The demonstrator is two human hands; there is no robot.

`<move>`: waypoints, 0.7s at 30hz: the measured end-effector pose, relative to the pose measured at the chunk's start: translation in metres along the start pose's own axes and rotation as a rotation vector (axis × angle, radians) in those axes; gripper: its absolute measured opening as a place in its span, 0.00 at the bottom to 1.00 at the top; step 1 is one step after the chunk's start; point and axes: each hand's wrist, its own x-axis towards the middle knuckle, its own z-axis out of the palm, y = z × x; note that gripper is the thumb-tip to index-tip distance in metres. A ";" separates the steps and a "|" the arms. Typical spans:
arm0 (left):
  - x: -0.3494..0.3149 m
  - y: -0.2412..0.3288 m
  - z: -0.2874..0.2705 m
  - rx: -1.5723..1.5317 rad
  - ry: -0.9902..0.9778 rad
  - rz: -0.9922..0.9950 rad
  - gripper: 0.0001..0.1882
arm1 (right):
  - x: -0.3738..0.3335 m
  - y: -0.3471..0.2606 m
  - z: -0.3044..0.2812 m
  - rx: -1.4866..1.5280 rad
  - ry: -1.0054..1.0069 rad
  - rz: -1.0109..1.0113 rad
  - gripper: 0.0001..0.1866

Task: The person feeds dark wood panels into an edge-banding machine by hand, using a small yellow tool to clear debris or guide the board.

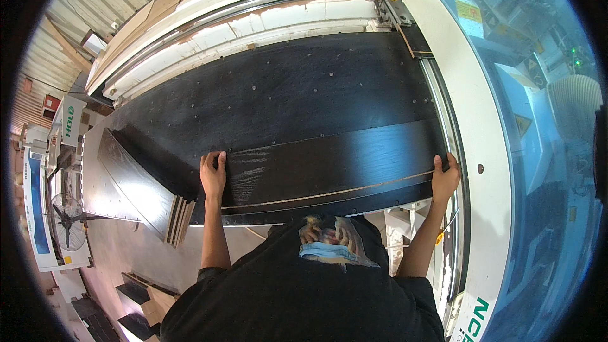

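Note:
A long dark wood-grain board (329, 163) lies flat along the near side of the black machine bed (272, 92), its pale raw edge facing me. My left hand (213, 174) grips the board's left end, thumb over the top. At the opposite end my right hand (446, 176) is closed around the right edge, beside the machine's metal rail. The undersides of the board and the fingers beneath it are hidden. Left of my left hand, a stack of several dark boards (142, 183) sits at a slant, with pale cut edges toward me.
A white beam (253, 16) runs along the far side of the bed. To the right stands a white machine frame (484, 120) with a blue see-through cover (538, 171). A standing fan (68, 221) is at the left, and dark offcut panels (136, 301) lie lower left.

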 end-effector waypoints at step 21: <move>0.000 0.012 0.003 0.052 0.111 -0.028 0.18 | 0.002 0.007 0.020 -0.004 0.238 -0.044 0.17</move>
